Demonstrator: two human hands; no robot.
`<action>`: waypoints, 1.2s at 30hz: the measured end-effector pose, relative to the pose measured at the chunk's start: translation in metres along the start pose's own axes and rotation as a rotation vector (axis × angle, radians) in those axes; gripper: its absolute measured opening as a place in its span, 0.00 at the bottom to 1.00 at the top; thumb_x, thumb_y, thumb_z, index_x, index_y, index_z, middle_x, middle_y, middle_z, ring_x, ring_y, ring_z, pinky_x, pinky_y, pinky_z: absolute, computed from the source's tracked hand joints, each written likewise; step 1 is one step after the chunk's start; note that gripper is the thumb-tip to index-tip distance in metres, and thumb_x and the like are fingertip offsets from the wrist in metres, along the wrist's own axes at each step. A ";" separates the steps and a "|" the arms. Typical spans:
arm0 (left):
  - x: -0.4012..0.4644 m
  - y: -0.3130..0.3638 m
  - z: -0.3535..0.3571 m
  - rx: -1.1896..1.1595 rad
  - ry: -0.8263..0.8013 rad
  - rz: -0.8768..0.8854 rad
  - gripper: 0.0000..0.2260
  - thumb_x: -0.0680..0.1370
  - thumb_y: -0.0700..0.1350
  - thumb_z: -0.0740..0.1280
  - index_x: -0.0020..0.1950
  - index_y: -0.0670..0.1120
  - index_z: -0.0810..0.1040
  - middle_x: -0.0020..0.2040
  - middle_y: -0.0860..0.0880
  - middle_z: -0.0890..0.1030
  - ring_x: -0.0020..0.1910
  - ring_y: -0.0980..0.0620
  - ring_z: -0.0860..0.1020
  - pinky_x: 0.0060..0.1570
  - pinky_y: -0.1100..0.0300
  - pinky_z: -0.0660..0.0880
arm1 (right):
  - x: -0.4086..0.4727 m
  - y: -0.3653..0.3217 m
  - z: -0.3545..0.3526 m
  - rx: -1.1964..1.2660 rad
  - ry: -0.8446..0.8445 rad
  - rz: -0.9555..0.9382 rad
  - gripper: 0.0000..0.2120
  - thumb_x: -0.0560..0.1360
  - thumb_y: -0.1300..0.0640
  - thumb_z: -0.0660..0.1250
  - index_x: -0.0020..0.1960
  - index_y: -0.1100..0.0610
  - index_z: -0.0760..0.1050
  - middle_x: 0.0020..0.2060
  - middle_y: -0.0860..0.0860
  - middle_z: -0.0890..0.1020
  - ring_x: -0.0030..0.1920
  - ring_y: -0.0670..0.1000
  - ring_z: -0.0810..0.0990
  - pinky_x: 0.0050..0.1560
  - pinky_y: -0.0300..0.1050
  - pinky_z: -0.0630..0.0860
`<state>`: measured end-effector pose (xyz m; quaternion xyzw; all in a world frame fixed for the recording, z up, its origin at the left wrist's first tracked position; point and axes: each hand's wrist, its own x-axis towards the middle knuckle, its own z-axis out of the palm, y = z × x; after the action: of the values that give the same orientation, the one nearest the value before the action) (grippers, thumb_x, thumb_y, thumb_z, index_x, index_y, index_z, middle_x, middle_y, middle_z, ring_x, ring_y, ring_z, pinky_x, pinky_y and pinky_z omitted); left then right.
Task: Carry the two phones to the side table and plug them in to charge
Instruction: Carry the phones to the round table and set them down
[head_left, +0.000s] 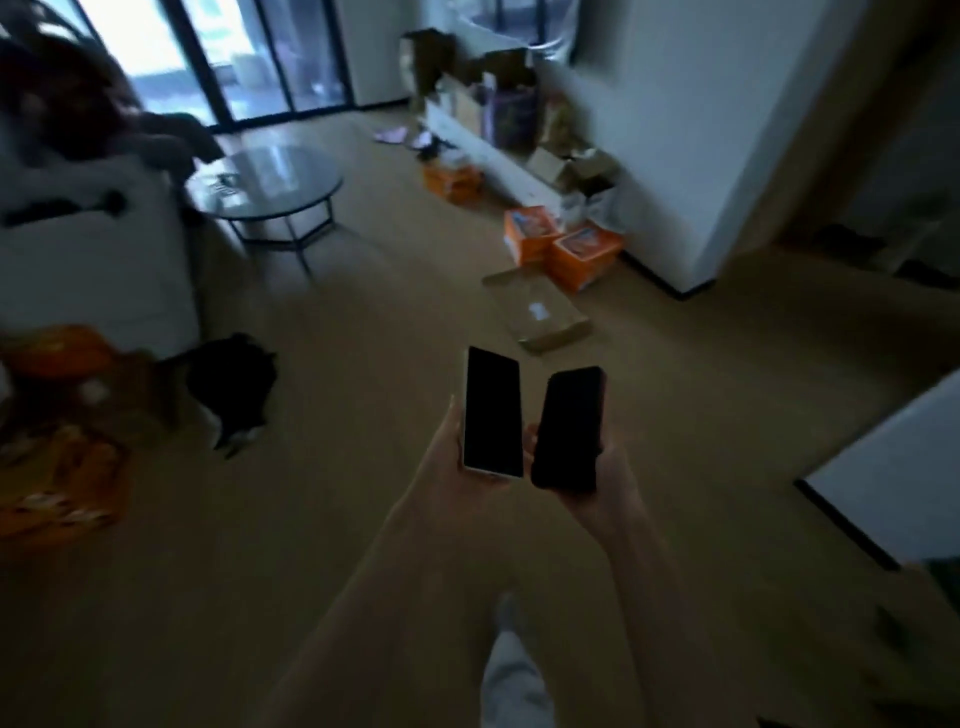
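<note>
Plainly mid-carry, the left hand (453, 451) grips the pale phone (492, 413) and the right hand (597, 470) the dark phone (569, 428) — side by side, long axes pointing ahead — with the glass worktop (265, 179) far ahead-left, nearer the left hand.

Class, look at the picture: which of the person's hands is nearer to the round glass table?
Left. The left hand, holding the white-edged phone, is on the side of the glass table. The right hand, holding the dark phone, is farther right of it.
</note>
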<state>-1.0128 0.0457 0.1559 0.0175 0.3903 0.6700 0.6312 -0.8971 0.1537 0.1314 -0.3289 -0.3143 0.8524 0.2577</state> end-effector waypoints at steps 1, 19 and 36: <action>0.016 0.022 -0.023 -0.097 -0.028 0.019 0.26 0.79 0.63 0.57 0.56 0.40 0.73 0.52 0.40 0.74 0.48 0.44 0.73 0.50 0.51 0.73 | 0.030 0.006 0.018 0.024 -0.019 0.046 0.27 0.82 0.41 0.52 0.43 0.57 0.82 0.38 0.60 0.79 0.40 0.60 0.78 0.45 0.56 0.72; 0.273 0.443 -0.272 -0.499 0.403 0.328 0.26 0.79 0.60 0.58 0.49 0.37 0.81 0.43 0.41 0.81 0.40 0.44 0.79 0.45 0.50 0.74 | 0.571 0.043 0.343 -0.180 -0.319 0.542 0.28 0.80 0.39 0.53 0.70 0.58 0.67 0.45 0.63 0.81 0.45 0.62 0.81 0.46 0.58 0.78; 0.605 0.897 -0.391 -0.481 0.317 0.141 0.31 0.78 0.60 0.60 0.69 0.36 0.70 0.57 0.36 0.74 0.49 0.39 0.78 0.48 0.48 0.76 | 1.073 0.006 0.600 -0.111 -0.236 0.575 0.34 0.81 0.38 0.48 0.46 0.66 0.79 0.36 0.61 0.80 0.33 0.58 0.81 0.39 0.53 0.75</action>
<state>-2.0837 0.4614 0.0897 -0.2103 0.3117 0.7800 0.5003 -2.0306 0.6237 0.0511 -0.3165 -0.2823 0.9042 -0.0507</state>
